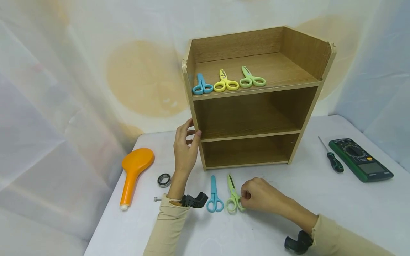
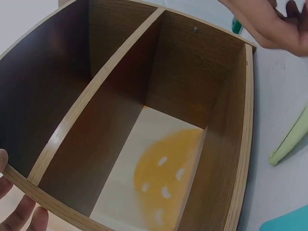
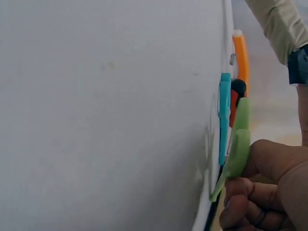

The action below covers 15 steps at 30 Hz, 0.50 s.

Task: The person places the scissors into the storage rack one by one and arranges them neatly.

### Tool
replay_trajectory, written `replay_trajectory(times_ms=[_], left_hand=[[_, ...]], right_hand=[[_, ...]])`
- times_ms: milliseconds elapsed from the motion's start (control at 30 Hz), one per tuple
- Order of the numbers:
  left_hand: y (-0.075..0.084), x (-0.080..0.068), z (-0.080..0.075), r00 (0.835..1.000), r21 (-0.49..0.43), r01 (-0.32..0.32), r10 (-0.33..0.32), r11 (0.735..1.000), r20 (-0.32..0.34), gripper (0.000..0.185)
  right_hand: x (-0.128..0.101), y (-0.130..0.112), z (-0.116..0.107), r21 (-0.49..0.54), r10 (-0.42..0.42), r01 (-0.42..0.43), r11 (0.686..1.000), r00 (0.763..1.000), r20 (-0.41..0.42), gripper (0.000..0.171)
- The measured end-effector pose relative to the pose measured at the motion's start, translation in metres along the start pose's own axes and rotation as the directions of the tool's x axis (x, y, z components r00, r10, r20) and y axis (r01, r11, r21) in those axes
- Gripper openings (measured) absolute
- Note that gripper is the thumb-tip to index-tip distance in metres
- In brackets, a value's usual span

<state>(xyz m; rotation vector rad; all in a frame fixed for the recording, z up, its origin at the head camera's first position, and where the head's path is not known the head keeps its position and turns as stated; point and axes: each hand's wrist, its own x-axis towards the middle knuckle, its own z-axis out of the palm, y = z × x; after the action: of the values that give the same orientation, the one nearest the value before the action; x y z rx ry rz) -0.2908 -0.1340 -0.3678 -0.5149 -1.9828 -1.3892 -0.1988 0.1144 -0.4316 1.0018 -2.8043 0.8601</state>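
Note:
My left hand point(image 1: 185, 153) holds the left side panel of a small wooden shelf point(image 1: 251, 136), thumb at its front edge and fingers along the outer face. On the white table in front of the shelf, my right hand point(image 1: 262, 195) pinches one handle loop of the light green scissors point(image 1: 235, 195); their blades point toward the shelf. In the right wrist view these green scissors point(image 3: 238, 154) show between thumb and fingers, edge-on and close to the tabletop. Just left of them lie blue scissors point(image 1: 213, 186), also pointing at the shelf.
Blue scissors point(image 1: 200, 83), yellow scissors point(image 1: 223, 79) and green scissors point(image 1: 249, 75) lie in a row on the top shelf. At left are an orange paddle-shaped tool point(image 1: 134, 170), a bearing point(image 1: 160, 180) and a bolt point(image 1: 157, 199). A screwdriver point(image 1: 334, 162) and multimeter point(image 1: 358, 158) lie right.

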Motion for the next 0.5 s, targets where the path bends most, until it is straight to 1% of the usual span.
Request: replay_trajectory(times_ms=[300, 500], left_hand=[[0.003, 0.0, 0.0, 1.0, 0.007, 0.006, -0.006, 1.0, 0.001, 0.05], [0.001, -0.001, -0.001, 1.0, -0.002, 0.001, -0.001, 1.0, 0.002, 0.05]], right_hand=[[-0.016, -0.014, -0.042, 0.025, -0.024, 0.025, 0.999, 0.999, -0.031, 0.024], [-0.028, -0.027, -0.076, 0.054, 0.003, -0.001, 0.999, 0.999, -0.032, 0.021]])
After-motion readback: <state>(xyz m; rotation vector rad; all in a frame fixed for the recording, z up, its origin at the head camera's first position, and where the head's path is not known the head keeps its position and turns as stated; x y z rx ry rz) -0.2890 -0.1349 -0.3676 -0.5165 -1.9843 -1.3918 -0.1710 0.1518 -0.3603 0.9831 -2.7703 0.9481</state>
